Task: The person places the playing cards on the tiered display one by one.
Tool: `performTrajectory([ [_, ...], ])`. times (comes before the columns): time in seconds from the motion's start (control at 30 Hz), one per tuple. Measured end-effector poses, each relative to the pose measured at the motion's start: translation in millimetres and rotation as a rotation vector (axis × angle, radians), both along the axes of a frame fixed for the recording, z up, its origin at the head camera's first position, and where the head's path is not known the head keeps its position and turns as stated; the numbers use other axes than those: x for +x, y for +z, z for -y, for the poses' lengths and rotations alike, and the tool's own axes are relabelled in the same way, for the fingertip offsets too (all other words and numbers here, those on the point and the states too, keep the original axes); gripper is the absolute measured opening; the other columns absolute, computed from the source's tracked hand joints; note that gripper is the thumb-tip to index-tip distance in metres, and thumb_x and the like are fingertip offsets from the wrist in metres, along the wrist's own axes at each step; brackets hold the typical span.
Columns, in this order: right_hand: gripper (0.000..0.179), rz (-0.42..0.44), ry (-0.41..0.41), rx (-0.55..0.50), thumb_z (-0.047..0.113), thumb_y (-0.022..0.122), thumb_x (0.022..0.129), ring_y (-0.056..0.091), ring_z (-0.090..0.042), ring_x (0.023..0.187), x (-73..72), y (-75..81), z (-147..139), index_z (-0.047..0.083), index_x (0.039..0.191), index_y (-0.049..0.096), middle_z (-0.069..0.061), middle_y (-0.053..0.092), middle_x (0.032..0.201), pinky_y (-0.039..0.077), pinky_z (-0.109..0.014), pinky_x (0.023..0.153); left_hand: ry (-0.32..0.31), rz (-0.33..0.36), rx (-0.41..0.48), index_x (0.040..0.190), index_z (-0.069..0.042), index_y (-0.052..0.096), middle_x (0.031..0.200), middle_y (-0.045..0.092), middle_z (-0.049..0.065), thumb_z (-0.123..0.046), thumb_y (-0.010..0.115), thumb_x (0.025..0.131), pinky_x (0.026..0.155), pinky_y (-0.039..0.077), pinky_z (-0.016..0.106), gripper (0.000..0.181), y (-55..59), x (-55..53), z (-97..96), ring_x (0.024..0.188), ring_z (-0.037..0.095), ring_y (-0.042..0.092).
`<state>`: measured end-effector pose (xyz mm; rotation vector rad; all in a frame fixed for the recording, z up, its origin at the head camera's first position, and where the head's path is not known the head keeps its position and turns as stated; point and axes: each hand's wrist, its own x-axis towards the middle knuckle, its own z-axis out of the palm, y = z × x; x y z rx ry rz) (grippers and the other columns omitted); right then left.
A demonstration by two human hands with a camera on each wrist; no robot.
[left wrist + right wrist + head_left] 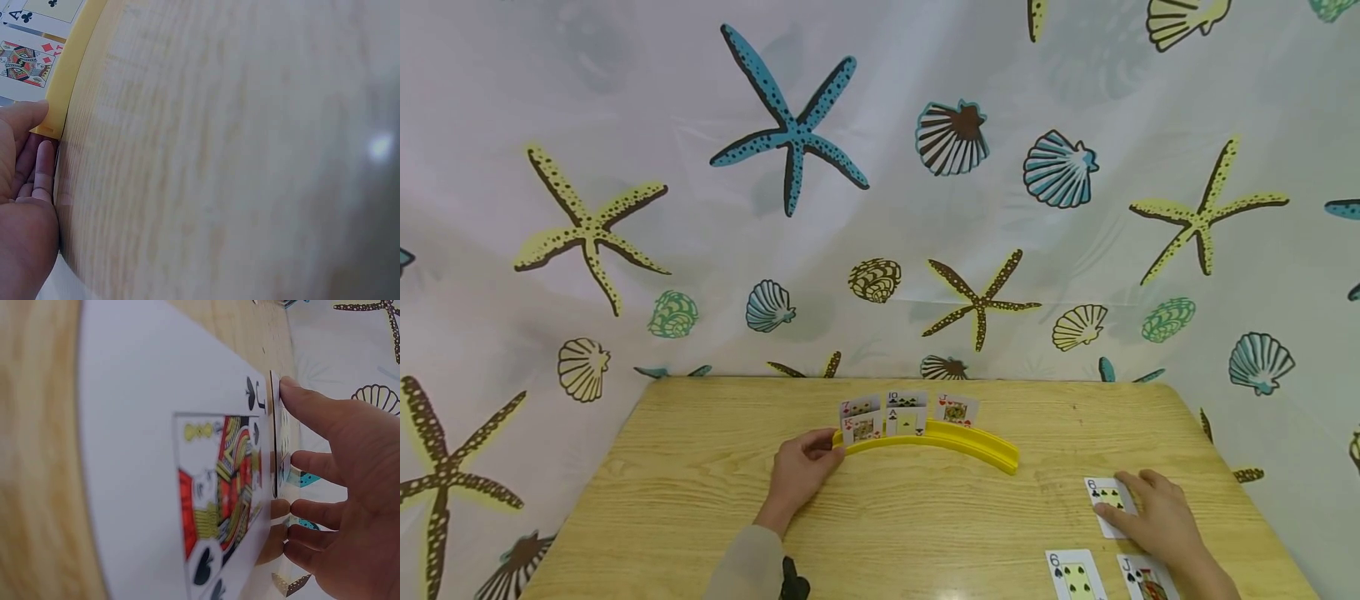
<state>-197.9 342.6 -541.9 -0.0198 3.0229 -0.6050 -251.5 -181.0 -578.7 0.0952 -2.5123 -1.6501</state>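
At the left end of a yellow curved card holder is my left hand, thumb in front and fingers tucked behind and below the end. The left wrist view shows that thumb pressing the yellow rim. Standing in the holder are a king of diamonds, an ace of clubs, a red seven, a black ten and a red jack. Over a six of clubs lying on the table spreads my right hand, its thumb touching the card, fingers fairly straight.
Nearer the front edge, a six of spades and a jack of spades lie face up on the wooden table. A hanging cloth with starfish and shells surrounds the table's back and sides.
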Motion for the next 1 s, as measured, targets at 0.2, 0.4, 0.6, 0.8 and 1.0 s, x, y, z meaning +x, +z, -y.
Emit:
performTrajectory([
  [0.2,0.085,0.012,-0.014,-0.005,0.056,0.074,0.094,0.039,-0.073,0.131,-0.4,1.5,0.5,-0.01,0.145,0.054,-0.048,0.041,0.146,0.039,-0.081,0.101,0.001,0.009,0.003,0.129,-0.005,0.075,0.117,0.077,0.014,-0.016,0.08,0.095,0.086,0.06,0.028,0.037,-1.3,-0.3,0.1,0.101,0.022,0.074],
  [0.4,0.083,0.012,-0.029,-0.023,0.056,0.075,0.093,0.038,-0.072,0.132,-1.5,3.3,0.0,-0.009,0.141,0.057,-0.047,0.042,0.146,0.039,-0.081,0.102,-0.005,0.012,0.007,0.13,-0.005,0.075,0.118,0.077,0.015,-0.016,0.08,0.095,0.086,0.06,0.028,0.037,-0.3,-0.5,-0.8,0.102,0.023,0.074],
  [0.6,0.083,0.025,-0.05,-0.023,0.055,0.079,0.091,0.04,-0.068,0.132,-3.4,6.7,1.6,-0.013,0.133,0.058,-0.045,0.044,0.146,0.039,-0.078,0.105,-0.005,0.012,0.022,0.13,-0.004,0.074,0.12,0.077,0.016,-0.016,0.08,0.095,0.087,0.06,0.027,0.037,1.8,0.3,-1.2,0.103,0.024,0.074],
  [0.8,0.083,0.034,-0.05,-0.035,0.057,0.079,0.09,0.04,-0.068,0.131,-3.8,4.9,0.7,-0.013,0.13,0.06,-0.045,0.045,0.145,0.04,-0.077,0.105,-0.01,0.011,0.029,0.13,-0.003,0.074,0.119,0.077,0.016,-0.015,0.08,0.095,0.084,0.058,0.024,0.037,1.5,1.0,-0.6,0.102,0.024,0.074],
  [1.0,0.081,0.03,-0.047,-0.038,0.057,0.078,0.09,0.04,-0.067,0.131,-4.2,2.6,-0.1,-0.012,0.129,0.061,-0.044,0.045,0.146,0.039,-0.077,0.105,-0.012,0.013,0.029,0.13,-0.003,0.074,0.119,0.077,0.016,-0.015,0.08,0.095,0.084,0.057,0.022,0.037,1.5,1.8,-0.8,0.102,0.023,0.074],
])
